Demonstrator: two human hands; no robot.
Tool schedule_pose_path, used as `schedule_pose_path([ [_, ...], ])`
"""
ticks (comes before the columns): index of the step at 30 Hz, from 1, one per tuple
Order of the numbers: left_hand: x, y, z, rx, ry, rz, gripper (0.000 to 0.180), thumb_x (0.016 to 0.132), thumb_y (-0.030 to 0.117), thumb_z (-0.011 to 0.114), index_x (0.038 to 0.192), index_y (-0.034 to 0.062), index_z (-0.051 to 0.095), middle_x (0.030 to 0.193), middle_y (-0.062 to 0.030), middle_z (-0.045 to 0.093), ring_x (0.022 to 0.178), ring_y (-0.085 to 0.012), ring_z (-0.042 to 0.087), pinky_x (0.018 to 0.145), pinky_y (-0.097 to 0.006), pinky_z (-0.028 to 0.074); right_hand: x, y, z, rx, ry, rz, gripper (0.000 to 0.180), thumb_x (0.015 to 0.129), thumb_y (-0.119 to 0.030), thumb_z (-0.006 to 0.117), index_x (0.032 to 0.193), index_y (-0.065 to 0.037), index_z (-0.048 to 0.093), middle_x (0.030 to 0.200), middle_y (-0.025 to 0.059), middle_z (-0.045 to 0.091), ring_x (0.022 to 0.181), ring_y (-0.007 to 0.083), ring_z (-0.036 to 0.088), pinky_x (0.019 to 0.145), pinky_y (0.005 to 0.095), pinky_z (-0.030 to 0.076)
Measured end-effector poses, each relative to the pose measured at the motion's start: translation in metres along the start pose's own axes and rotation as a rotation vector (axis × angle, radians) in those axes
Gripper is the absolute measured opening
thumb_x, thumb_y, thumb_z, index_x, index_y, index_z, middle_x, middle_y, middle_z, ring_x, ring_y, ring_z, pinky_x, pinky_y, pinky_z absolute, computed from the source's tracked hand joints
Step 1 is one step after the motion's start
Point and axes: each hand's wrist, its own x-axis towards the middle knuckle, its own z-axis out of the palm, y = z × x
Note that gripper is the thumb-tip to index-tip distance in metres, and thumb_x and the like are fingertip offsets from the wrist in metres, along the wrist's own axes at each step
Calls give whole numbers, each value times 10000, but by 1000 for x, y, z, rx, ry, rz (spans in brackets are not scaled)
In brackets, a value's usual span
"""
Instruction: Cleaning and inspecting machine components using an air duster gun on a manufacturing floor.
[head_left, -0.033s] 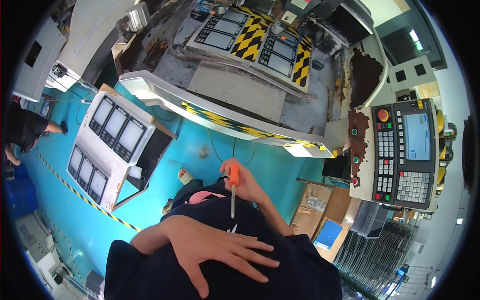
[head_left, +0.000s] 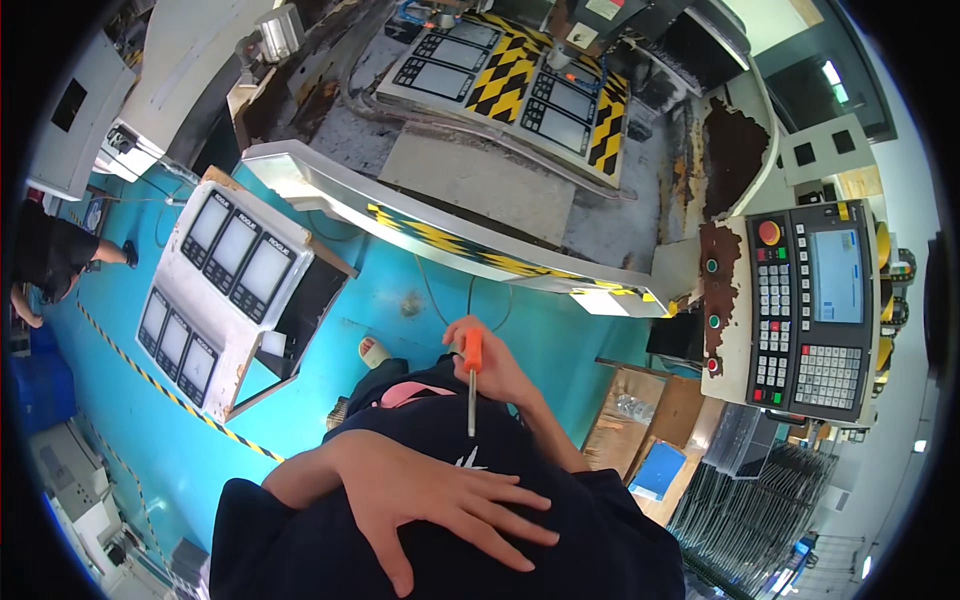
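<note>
My right hand (head_left: 492, 368) is closed round the orange handle of a screwdriver (head_left: 472, 353). Its metal shaft points back toward my dark shirt (head_left: 400, 560), the tip just in front of the cloth. Flat on the shirt front lies my left hand (head_left: 435, 490), its fingers spread and nothing in it. Beyond both hands is a machine bed, where black-framed panels (head_left: 556, 128) with pale windows lie on a board marked with yellow and black tape (head_left: 497, 92).
To the left, a worn white stand (head_left: 225, 345) carries several similar panels. A control console (head_left: 820, 290) with keys and a screen stands right. Cardboard boxes (head_left: 618, 420) and a rack of thin sheets (head_left: 755, 510) are lower right. Another person (head_left: 55, 255) is at far left.
</note>
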Motion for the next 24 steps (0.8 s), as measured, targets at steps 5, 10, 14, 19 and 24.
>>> schedule_pose_path([
  [5,-2,8,-3,-33,-136,235,975,874,636,644,1544,-11,354,1629,-261,239,1513,-484,167,1181,-651,108,4,-2,-6,14,-62,37,312,745,96,631,952,-66,462,1101,110,551,1013,229,559,906,322,449],
  [10,-3,19,-3,-317,-67,493,944,745,653,799,1399,9,578,1456,-285,511,1362,-510,446,1075,-621,355,3,11,-10,-97,-52,-64,344,717,112,636,955,-71,469,1096,112,547,1006,249,560,907,333,457],
  [14,-6,36,-1,-143,111,325,695,890,569,702,1288,1,661,1343,-264,607,1257,-444,556,1042,-562,413,0,18,-15,-151,-19,-19,400,696,44,751,1018,-45,530,1055,130,586,997,325,579,901,397,476],
  [19,-12,7,12,51,122,9,834,919,411,699,1555,23,324,1612,-243,286,1497,-429,258,1211,-539,217,-7,48,-27,-250,34,52,369,698,-5,776,1001,-46,570,1032,133,605,993,349,588,895,411,475],
  [24,-20,-15,19,48,216,-236,698,985,352,622,1539,28,347,1588,-208,345,1486,-373,305,1205,-482,264,-19,82,-51,-650,106,10,367,694,-28,799,1000,-48,597,1086,145,644,1024,368,596,873,436,483],
])
